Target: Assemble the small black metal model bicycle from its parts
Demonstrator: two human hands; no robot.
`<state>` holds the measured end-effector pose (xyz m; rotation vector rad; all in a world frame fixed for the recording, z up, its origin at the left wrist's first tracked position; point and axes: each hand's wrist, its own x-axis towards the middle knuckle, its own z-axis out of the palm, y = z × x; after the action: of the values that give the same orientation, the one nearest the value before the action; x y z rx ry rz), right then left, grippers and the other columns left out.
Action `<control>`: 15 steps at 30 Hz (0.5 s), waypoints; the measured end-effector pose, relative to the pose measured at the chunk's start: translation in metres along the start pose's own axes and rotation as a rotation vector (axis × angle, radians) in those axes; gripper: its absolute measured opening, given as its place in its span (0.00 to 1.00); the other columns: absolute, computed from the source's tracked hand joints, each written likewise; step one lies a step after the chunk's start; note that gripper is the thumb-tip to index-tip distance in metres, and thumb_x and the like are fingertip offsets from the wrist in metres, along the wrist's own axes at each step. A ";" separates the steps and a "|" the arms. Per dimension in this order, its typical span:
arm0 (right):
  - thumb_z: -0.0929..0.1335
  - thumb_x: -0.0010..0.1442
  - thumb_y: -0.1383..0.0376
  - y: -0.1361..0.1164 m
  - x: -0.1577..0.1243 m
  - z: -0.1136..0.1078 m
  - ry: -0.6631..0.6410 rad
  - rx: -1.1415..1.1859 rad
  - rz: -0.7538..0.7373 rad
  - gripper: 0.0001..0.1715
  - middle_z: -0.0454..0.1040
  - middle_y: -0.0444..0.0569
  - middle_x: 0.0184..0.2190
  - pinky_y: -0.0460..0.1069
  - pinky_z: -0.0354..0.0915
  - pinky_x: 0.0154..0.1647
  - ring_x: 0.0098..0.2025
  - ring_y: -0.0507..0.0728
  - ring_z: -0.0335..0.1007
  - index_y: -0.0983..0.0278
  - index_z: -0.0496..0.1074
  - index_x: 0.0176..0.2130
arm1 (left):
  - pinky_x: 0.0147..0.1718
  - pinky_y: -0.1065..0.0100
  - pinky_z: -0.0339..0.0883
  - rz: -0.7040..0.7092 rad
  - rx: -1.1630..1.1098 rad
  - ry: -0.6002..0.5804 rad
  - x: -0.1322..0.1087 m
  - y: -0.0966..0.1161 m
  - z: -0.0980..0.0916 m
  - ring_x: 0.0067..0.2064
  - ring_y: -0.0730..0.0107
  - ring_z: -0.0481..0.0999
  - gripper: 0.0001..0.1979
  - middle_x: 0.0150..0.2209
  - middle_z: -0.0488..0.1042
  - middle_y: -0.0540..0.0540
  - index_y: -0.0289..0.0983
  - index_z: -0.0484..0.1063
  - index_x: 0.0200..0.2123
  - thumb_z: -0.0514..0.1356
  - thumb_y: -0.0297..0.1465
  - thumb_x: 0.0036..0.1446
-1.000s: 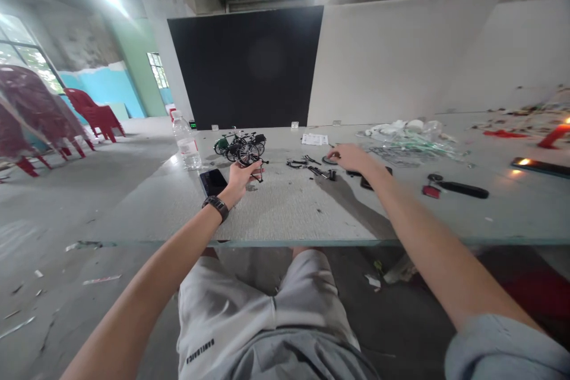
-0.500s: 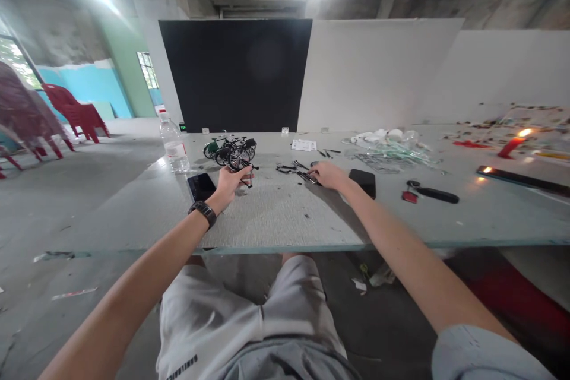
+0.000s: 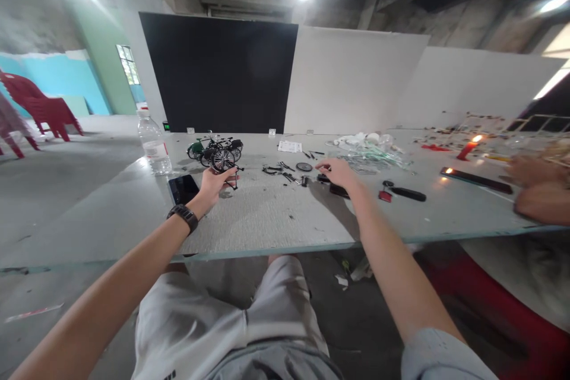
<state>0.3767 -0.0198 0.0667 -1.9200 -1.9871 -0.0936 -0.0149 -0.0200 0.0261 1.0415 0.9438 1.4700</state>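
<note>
My left hand (image 3: 212, 181), with a black watch on its wrist, is curled around a small black model bicycle part with a spoked wheel (image 3: 223, 161). Behind it stand assembled model bicycles (image 3: 209, 150), one green. My right hand (image 3: 337, 173) reaches over the grey table (image 3: 276, 214), fingers bent down onto small black loose parts (image 3: 285, 173) beside a round black piece (image 3: 304, 167). What its fingertips grip, if anything, is too small to make out. A dark phone (image 3: 340, 190) lies partly under my right wrist.
A water bottle (image 3: 154, 143) and a black phone (image 3: 183, 188) sit at the left. A paper sheet (image 3: 290, 146), plastic bags (image 3: 369, 148), a black-and-red tool (image 3: 401, 193), a lit red candle (image 3: 468, 148) and another person's hands (image 3: 532, 184) are to the right.
My head has turned right, so everything slid left in view and another person's hands have appeared. My right hand shifted slightly right over the loose parts. My left hand keeps its hold.
</note>
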 end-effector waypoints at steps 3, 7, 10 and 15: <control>0.68 0.63 0.72 0.003 -0.001 0.002 -0.028 0.000 0.041 0.16 0.84 0.54 0.44 0.52 0.70 0.48 0.45 0.63 0.80 0.62 0.84 0.43 | 0.25 0.69 0.75 0.003 0.017 -0.008 0.003 -0.004 -0.004 0.36 0.60 0.84 0.12 0.42 0.81 0.37 0.33 0.75 0.35 0.72 0.29 0.50; 0.68 0.61 0.73 0.001 0.002 0.008 -0.097 -0.019 0.051 0.16 0.84 0.56 0.42 0.51 0.71 0.46 0.42 0.61 0.81 0.63 0.85 0.42 | 0.25 0.70 0.75 0.021 0.029 -0.026 0.006 -0.007 -0.007 0.36 0.60 0.84 0.13 0.42 0.81 0.37 0.33 0.76 0.37 0.73 0.30 0.49; 0.67 0.61 0.75 0.002 0.004 0.014 -0.118 -0.050 0.038 0.18 0.84 0.58 0.41 0.50 0.70 0.45 0.40 0.61 0.80 0.65 0.84 0.44 | 0.25 0.71 0.75 0.015 0.028 -0.028 0.005 -0.006 -0.006 0.36 0.60 0.84 0.14 0.42 0.82 0.37 0.34 0.77 0.37 0.73 0.30 0.48; 0.68 0.63 0.71 0.002 0.007 0.018 -0.173 -0.080 0.033 0.16 0.84 0.59 0.42 0.50 0.70 0.41 0.40 0.61 0.80 0.64 0.84 0.44 | 0.26 0.70 0.75 0.001 0.048 -0.016 0.004 -0.004 -0.006 0.37 0.59 0.85 0.13 0.44 0.81 0.35 0.33 0.76 0.37 0.73 0.30 0.49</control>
<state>0.3752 -0.0071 0.0519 -2.0737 -2.0893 0.0020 -0.0195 -0.0155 0.0206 1.0865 0.9715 1.4441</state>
